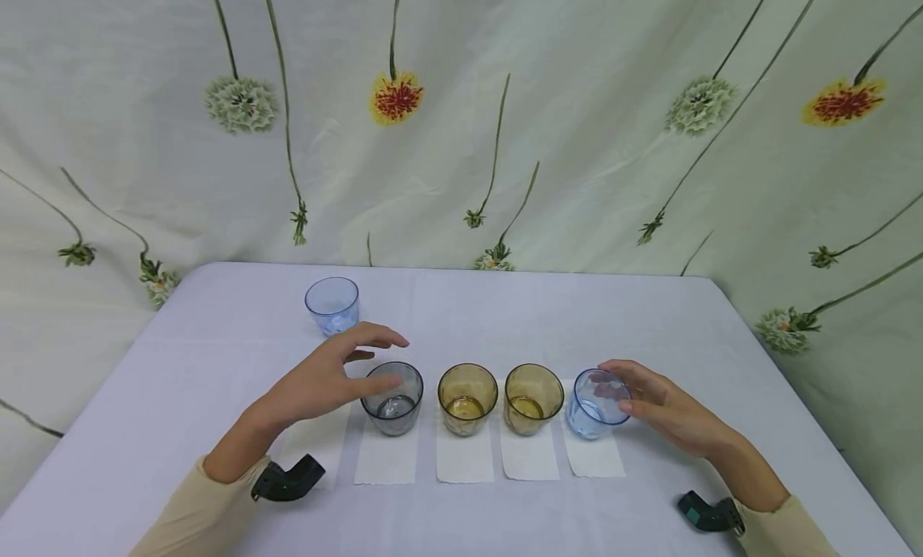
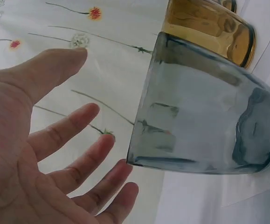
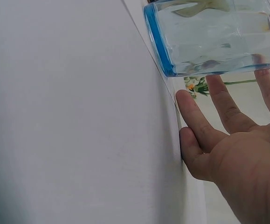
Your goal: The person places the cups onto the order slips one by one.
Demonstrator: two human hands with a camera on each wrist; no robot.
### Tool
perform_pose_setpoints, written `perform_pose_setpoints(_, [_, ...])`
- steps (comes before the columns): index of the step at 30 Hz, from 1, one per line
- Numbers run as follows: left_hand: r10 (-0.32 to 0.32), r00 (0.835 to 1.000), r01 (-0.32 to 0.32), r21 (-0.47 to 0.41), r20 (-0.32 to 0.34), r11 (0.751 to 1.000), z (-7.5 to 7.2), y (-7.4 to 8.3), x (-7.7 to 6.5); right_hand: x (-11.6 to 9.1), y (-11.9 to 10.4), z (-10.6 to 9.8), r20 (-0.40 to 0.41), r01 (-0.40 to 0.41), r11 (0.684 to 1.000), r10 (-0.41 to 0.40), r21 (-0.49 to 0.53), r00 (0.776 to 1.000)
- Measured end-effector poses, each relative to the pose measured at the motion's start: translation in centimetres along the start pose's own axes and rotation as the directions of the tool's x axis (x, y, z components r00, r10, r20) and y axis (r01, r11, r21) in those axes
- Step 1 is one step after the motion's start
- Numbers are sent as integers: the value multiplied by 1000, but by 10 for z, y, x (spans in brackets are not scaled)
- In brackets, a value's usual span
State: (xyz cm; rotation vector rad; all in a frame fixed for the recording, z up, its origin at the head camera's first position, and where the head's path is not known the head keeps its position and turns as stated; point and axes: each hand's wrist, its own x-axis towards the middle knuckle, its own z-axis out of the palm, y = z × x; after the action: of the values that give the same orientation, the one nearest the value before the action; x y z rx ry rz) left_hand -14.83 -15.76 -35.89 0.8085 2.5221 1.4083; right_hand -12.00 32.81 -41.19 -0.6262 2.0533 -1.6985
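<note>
My left hand hovers beside a grey glass, its fingers spread and the thumb over the rim in the head view. In the left wrist view, the palm and separated fingers stand clear of the grey glass's mouth. On the right, a blue glass stands upright on a paper slip. My right hand holds this glass near its rim, thumb on the near side and fingers behind. The ring and little fingers stay off it in the right wrist view.
Two amber glasses stand between the grey and blue ones, on white paper slips. Another blue glass stands at the back left, behind my left hand. A white cloth covers the table; a floral curtain hangs behind it.
</note>
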Motion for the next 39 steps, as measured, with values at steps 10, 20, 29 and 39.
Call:
perform_pose_setpoints(10, [-39, 953, 65, 75, -299, 995, -25, 2, 1, 0, -1, 1, -6, 0, 1000, 0, -10, 1000])
perform_pose_setpoints(20, [-78, 890, 119, 64, -449, 991, -50, -9, -3, 0, 1, -2, -9, 4, 1000, -4, -17, 1000])
perform_pose_setpoints(29, [-107, 879, 155, 66, -465, 986, -59, -19, 1, 0, 1, -3, -15, -6, 1000, 6, -12, 1000])
perform_pose_setpoints(39, [-244, 891, 274, 26, -384, 961, -64, -28, 8, 0, 3, -3, -7, 8, 1000, -8, -8, 1000])
